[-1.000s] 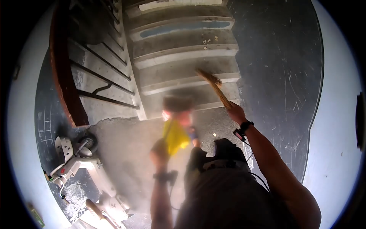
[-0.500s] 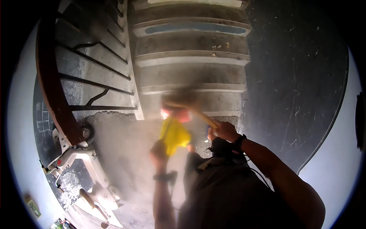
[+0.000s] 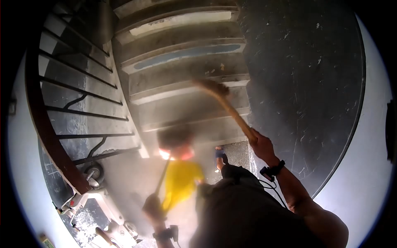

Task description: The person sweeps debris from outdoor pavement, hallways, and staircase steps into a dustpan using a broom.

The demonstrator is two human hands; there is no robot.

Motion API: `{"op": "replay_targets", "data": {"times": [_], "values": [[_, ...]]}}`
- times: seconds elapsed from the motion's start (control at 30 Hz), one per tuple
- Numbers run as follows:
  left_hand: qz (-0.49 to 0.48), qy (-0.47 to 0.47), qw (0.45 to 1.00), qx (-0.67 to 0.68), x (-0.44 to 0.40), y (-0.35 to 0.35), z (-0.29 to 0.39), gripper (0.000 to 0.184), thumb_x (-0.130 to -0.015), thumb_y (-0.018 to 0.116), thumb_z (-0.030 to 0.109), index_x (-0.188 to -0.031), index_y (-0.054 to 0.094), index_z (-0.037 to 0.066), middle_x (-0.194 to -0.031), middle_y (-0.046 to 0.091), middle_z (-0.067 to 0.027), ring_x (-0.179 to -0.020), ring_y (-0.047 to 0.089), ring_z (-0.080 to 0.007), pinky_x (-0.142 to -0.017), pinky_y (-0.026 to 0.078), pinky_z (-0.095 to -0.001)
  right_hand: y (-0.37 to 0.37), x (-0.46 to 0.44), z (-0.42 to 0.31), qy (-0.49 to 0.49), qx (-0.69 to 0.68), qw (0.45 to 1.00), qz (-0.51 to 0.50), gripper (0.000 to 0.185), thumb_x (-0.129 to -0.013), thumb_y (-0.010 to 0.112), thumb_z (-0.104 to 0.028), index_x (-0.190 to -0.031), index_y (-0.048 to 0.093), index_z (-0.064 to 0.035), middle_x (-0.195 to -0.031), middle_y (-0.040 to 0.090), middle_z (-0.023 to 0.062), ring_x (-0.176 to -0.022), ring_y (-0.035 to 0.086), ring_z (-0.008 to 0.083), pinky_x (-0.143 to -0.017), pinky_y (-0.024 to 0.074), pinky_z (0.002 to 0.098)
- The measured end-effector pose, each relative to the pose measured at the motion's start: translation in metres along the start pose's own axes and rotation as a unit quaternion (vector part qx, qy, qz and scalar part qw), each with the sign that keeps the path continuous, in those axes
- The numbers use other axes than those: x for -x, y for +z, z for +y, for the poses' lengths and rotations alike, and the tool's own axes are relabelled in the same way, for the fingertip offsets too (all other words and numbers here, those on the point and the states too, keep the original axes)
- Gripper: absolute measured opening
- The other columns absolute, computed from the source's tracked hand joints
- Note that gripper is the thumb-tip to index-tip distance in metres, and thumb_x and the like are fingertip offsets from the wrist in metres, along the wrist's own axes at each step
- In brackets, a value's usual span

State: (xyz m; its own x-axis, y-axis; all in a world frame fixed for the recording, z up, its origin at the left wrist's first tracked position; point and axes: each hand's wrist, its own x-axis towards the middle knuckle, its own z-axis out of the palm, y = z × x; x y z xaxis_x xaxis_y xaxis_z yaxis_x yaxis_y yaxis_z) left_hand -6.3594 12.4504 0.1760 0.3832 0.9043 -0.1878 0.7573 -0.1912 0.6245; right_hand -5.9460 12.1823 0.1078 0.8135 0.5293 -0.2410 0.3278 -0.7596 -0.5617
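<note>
At the lower centre my left hand (image 3: 154, 208) is closed round a thin handle that runs up to a blurred red and dark thing (image 3: 177, 144). A yellow cloth or bag (image 3: 180, 182) hangs beside that handle. My right hand (image 3: 262, 146) grips the end of a wooden-handled brush (image 3: 231, 109), whose dark bristly head is over the lower stairs (image 3: 165, 95). Haze blurs the red thing's outline, and I cannot make out its exact shape.
A railing (image 3: 45, 128) with a brown handrail and dark bars runs up the left. A pale scooter (image 3: 109, 206) stands at the lower left. The dark, scratched wall (image 3: 302, 95) bounds the stairs on the right. My sandalled foot (image 3: 218, 159) shows below the steps.
The brush has swung up and away from the red thing with my right hand. My left hand, the yellow item and the red thing sit lower and further left as the view has shifted.
</note>
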Motion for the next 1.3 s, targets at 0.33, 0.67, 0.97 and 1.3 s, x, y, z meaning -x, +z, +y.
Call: {"op": "replay_targets", "data": {"times": [0.33, 0.67, 0.97, 1.3], "values": [[-0.032, 0.039, 0.998, 0.028, -0.046, 0.016, 0.118, 0.021, -0.081, 0.063, -0.003, -0.100, 0.072, -0.002, -0.070, 0.054, 0.0055, -0.063, 0.044, -0.0042, -0.056, 0.036, -0.0203, 0.032, -0.163, 0.022, 0.076, -0.017, 0.996, 0.053, 0.055, -0.083, 0.051, -0.018, -0.137, 0.044, -0.0098, -0.101, 0.066, 0.0248, -0.093, 0.063, 0.0441, -0.080, 0.0504, 0.0520], [-0.061, 0.193, 0.978, 0.042, -0.114, 0.063, 0.183, 0.019, -0.083, 0.065, 0.003, -0.100, 0.073, 0.001, -0.072, 0.065, -0.0004, -0.065, 0.052, -0.0048, -0.060, 0.043, -0.0221, 0.036, -0.186, -0.065, 0.142, -0.031, 0.989, -0.017, 0.060, -0.081, 0.055, -0.018, -0.140, 0.043, -0.0108, -0.105, 0.066, 0.0263, -0.098, 0.063, 0.0437, -0.085, 0.0515, 0.0505], [-0.103, 0.158, 0.980, 0.065, -0.133, 0.113, 0.222, 0.022, -0.081, 0.061, 0.004, -0.099, 0.071, -0.001, -0.071, 0.060, 0.0018, -0.067, 0.050, -0.0048, -0.064, 0.045, -0.0220, 0.029, -0.166, -0.070, 0.073, 0.026, 0.995, -0.062, 0.068, -0.082, 0.055, -0.015, -0.146, 0.031, -0.0161, -0.096, 0.067, 0.0272, -0.091, 0.065, 0.0445, -0.080, 0.0517, 0.0531], [-0.081, 0.133, 0.978, 0.136, -0.134, 0.134, 0.224, 0.021, -0.083, 0.061, 0.008, -0.100, 0.070, -0.001, -0.068, 0.059, -0.0030, -0.066, 0.051, -0.0067, -0.063, 0.045, -0.0241, -0.042, -0.048, -0.024, 0.007, 0.068, 0.988, -0.137, 0.058, -0.083, 0.057, -0.018, -0.140, 0.048, -0.0188, -0.094, 0.068, 0.0206, -0.085, 0.065, 0.0396, -0.078, 0.0523, 0.0482]]}}
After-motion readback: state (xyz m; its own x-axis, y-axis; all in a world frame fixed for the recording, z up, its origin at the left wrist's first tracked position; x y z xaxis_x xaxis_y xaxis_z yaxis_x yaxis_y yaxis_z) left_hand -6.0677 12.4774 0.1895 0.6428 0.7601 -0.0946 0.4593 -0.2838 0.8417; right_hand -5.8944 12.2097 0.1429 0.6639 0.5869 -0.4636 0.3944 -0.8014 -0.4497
